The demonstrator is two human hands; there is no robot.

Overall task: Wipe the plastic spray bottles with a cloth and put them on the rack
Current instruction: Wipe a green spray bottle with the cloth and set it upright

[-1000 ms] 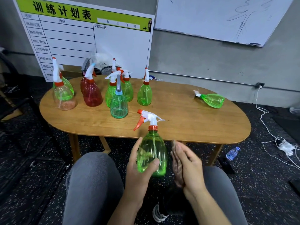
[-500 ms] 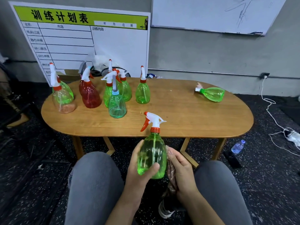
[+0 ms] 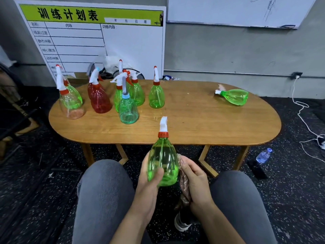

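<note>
Your left hand (image 3: pixel 149 180) holds the green spray bottle (image 3: pixel 162 162) upright by its lower body, thumb curled across the front, out in front of the desk's (image 3: pixel 202 124) near edge and above your knees, not resting on anything. Your right hand (image 3: pixel 195 180) grips the cloth (image 3: pixel 184 184) and presses it against the bottle's right side. The smooth plastic could twist or slip from your one-handed hold if you push the cloth hard sideways, since nothing supports the base. It looks empty and light, so it could tip easily when set down. No rack is in view, so you may need to turn to find it; watch the nozzle near the desk edge as you do.
</note>
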